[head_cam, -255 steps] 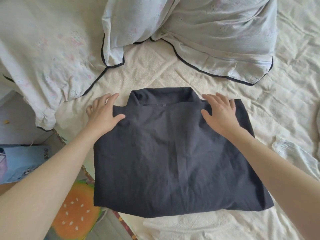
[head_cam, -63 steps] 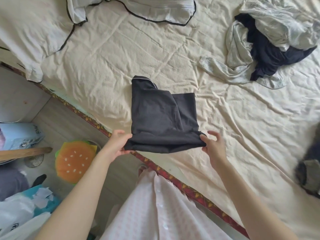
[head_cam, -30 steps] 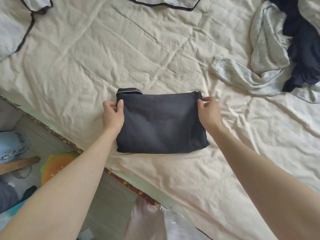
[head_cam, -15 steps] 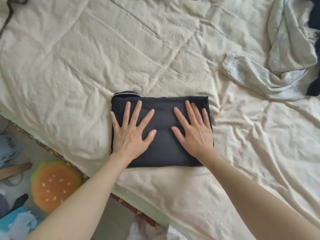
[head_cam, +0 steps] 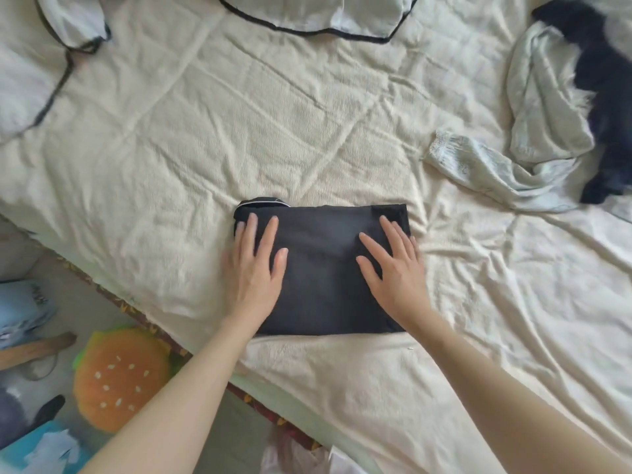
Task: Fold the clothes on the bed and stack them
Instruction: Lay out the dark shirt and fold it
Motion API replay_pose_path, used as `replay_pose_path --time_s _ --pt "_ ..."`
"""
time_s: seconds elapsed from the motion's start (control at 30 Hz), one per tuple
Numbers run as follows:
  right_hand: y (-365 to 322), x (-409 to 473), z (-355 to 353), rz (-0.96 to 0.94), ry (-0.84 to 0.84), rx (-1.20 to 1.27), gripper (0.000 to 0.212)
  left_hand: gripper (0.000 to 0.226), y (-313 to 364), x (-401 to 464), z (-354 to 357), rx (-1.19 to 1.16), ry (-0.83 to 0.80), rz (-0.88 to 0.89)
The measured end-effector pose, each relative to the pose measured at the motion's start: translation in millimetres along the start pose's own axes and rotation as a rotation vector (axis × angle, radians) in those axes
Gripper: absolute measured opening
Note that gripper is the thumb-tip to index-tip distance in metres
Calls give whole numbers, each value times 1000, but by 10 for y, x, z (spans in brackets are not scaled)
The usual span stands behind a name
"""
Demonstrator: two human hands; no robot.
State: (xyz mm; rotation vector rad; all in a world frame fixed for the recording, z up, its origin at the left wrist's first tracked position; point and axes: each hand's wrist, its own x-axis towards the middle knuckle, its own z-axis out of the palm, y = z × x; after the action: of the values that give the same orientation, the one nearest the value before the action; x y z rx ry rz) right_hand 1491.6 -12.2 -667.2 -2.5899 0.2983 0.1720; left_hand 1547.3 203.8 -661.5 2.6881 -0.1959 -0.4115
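Observation:
A dark folded garment (head_cam: 325,268) lies as a neat rectangle on the cream bed cover (head_cam: 239,131), near the bed's front edge. My left hand (head_cam: 254,268) rests flat on its left side, fingers straight. My right hand (head_cam: 393,268) lies flat on its right side, fingers spread. Neither hand grips the cloth. A heap of unfolded clothes sits at the far right: a pale grey-green garment (head_cam: 533,131) with a dark garment (head_cam: 608,97) on it.
Pillows with black piping (head_cam: 307,15) lie along the far edge, another at the far left (head_cam: 30,73). The bed's patterned edge (head_cam: 164,340) runs diagonally at lower left. On the floor beyond it lie a burger-shaped cushion (head_cam: 119,378) and other items.
Both hands have slid outward across the folded garment toward its left and right edges, staying flat. The view has tilted so the pillows and more of the clothes heap show.

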Motion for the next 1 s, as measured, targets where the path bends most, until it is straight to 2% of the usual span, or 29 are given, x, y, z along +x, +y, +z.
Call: replay_pose_path --time_s 0.07,0.13,0.2,0.23,0.33,0.47,0.57,0.67,0.8,1.0 --pt "31 -130 -119 178 91 135 38 57 -63 -93 -112 -186 80 -292" --pt "91 -192 -217 478 99 364 46 60 -136 -125 -178 -323 52 -536" --pt "132 -141 -294 782 18 582 56 56 -161 -109 -217 -406 -24 -597" --pt "148 -100 -321 857 -47 639 58 51 -154 -93 -218 -464 -62 -601" --pt "161 14 -340 868 -192 678 44 45 -131 -62 -206 -631 -131 -666" --pt "137 78 -386 915 -159 773 21 33 -172 -63 -282 -744 -116 -763" --pt "60 57 -493 939 -186 812 12 27 -75 -114 -440 -764 -119 -735" --pt "-63 -34 -634 926 -131 850 14 22 91 -200 -620 -778 -95 -673" --pt "-245 -364 -991 884 -64 884 7 29 306 -505 -939 -775 -112 -615" --pt "-389 -1160 -1716 856 36 957 11 34 671 -1040 -1491 -762 -175 -526"
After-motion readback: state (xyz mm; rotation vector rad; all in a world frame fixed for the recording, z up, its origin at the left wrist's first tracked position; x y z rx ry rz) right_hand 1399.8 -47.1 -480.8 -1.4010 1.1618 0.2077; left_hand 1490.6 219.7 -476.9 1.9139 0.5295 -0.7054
